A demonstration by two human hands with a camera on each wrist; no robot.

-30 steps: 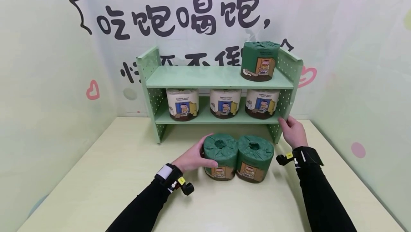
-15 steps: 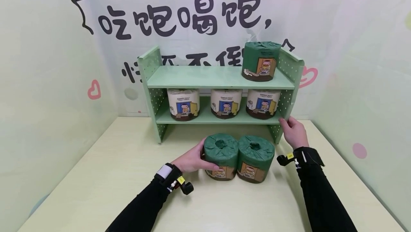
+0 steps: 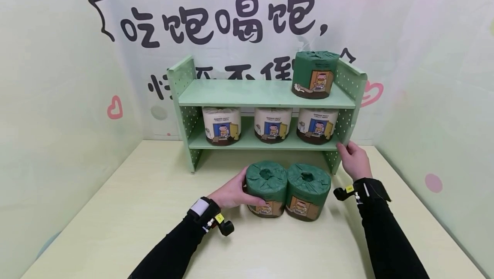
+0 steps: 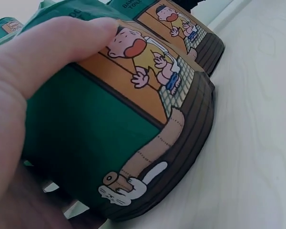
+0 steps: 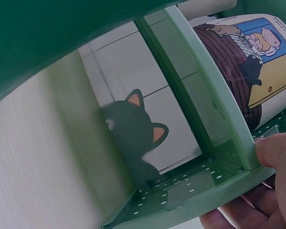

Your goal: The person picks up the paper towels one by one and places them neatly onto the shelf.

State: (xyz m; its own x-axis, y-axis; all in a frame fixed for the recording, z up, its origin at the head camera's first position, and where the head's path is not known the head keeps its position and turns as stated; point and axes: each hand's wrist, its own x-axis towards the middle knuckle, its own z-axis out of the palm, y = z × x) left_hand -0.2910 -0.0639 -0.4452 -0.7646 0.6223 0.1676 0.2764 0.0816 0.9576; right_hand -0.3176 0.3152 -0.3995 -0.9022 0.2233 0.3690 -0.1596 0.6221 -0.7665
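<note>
My left hand (image 3: pixel 236 191) grips the left one of two green toilet rolls (image 3: pixel 270 195) from its left side. In the left wrist view its thumb lies across the roll's printed front. The second green roll (image 3: pixel 307 188) stands close against it on the right, both upright on the table in front of a light green two-tier shelf (image 3: pixel 235 92). My right hand (image 3: pixel 356 161) pinches the edge of the shelf's right side panel, thumb by the lower tier's corner. Seen from the right wrist, its fingers curl behind the perforated panel (image 5: pixel 195 200).
On the lower tier stand three white toilet rolls, left (image 3: pixel 221 127), middle (image 3: pixel 272 125) and right (image 3: pixel 317 126). Another green roll (image 3: pixel 315 75) sits at the right end of the upper tier. Printed walls enclose the pale table (image 3: pixel 143 210) behind and at both sides.
My left thumb has shifted slightly right and down on the front of the green toilet roll. The rolls, the shelf and my right hand hold still; the head view drifts a little.
</note>
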